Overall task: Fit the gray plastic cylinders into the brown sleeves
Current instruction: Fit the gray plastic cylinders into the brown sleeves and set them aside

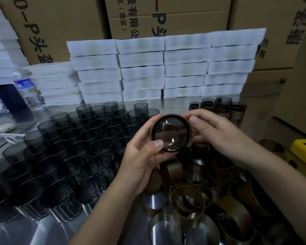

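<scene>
Loose brown sleeves crowd your bench front-right. Your left hand and right hand both grip the held sleeve, gray cylinder inside, above them. Cartons behind read "O-P头". Bare steel only at the near-left edge.

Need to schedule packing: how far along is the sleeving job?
Early days. Done: a small cluster of sleeved cylinders stands at the back right. In hand: the left hand and right hand hold one gray cylinder with a brown sleeve around it. Left: rows of bare gray cylinders stand on the left, and a pile of loose brown sleeves lies below the hands.
</scene>
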`<state>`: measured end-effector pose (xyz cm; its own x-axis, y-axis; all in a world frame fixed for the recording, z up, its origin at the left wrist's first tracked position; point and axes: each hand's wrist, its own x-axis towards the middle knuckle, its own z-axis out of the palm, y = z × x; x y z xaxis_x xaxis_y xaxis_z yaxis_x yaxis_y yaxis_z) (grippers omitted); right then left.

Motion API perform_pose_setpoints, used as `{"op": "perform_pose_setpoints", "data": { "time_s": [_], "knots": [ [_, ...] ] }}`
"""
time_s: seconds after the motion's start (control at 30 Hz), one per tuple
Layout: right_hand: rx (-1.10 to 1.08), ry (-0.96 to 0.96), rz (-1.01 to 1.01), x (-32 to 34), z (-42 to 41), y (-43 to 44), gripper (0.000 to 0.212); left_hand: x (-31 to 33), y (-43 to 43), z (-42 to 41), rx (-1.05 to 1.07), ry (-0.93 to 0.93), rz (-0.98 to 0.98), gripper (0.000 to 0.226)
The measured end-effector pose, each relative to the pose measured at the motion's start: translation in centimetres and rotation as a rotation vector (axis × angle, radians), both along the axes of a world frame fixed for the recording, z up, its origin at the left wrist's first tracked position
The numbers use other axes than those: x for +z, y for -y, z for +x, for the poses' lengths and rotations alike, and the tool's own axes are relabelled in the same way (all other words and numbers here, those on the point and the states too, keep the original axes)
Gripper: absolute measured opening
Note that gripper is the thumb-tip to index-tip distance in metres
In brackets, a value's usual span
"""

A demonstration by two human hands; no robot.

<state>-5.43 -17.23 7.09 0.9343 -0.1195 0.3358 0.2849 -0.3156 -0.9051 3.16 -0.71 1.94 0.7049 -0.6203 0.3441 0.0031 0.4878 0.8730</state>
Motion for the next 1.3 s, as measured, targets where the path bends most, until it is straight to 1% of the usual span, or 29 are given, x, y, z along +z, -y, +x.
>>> {"op": "perform_pose_setpoints", "data": {
  "time_s": [0.1, 0.2, 0.27, 0.33, 0.43, 0.5, 0.67, 0.77, 0.87, 0.93, 1.07, 1.17, 1.3],
  "knots": [
    [0.048, -0.088, 0.043, -0.4, 0.2, 0.0, 0.051, 0.0, -0.1, 0.0, -0.032, -0.01, 0.009, 0.076],
    [0.052, -0.086, 0.059, -0.3, 0.1, 0.0, 0.048, 0.0, 0.0, 0.0, -0.052, -0.026, 0.011, 0.072],
    [0.053, -0.081, 0.048, -0.3, 0.1, 0.0, 0.046, 0.2, 0.0, -0.1, -0.069, -0.03, 0.012, 0.082],
    [0.045, -0.083, 0.049, -0.4, 0.2, 0.0, 0.05, 0.3, 0.0, -0.2, -0.092, -0.035, 0.003, 0.085],
    [0.028, -0.059, 0.046, -0.4, 0.2, 0.0, 0.045, 0.3, 0.1, -0.3, -0.11, -0.041, -0.004, 0.084],
    [0.044, -0.05, 0.025, -0.4, 0.2, -0.1, 0.04, 0.2, 0.0, -0.2, -0.102, -0.048, -0.01, 0.077],
    [0.045, -0.02, 0.048, -0.9, 0.3, -0.4, 0.042, 0.2, 0.0, -0.4, -0.105, -0.077, -0.01, 0.067],
    [0.037, -0.013, 0.076, -1.1, 0.3, -0.5, 0.052, 0.3, 0.0, -0.5, -0.129, -0.064, -0.032, 0.081],
    [0.029, -0.005, 0.1, -1.2, 0.3, -0.7, 0.051, 0.5, 0.0, -0.6, -0.145, -0.071, -0.048, 0.088],
    [0.02, -0.001, 0.109, -1.3, 0.4, -0.9, 0.049, 0.6, 0.0, -0.7, -0.146, -0.088, -0.054, 0.085],
    [-0.022, 0.02, 0.066, -1.5, 0.5, -1.0, 0.042, 0.5, 0.2, -0.8, -0.164, -0.106, -0.064, 0.078],
    [-0.075, 0.06, -0.001, -1.3, 0.4, -1.0, 0.042, 0.3, 0.2, -0.8, -0.194, -0.081, -0.055, 0.071],
    [-0.093, 0.041, -0.03, -1.1, 0.1, -0.8, 0.04, 0.4, 0.2, -0.8, -0.202, -0.082, -0.06, 0.074]
  ]
}}
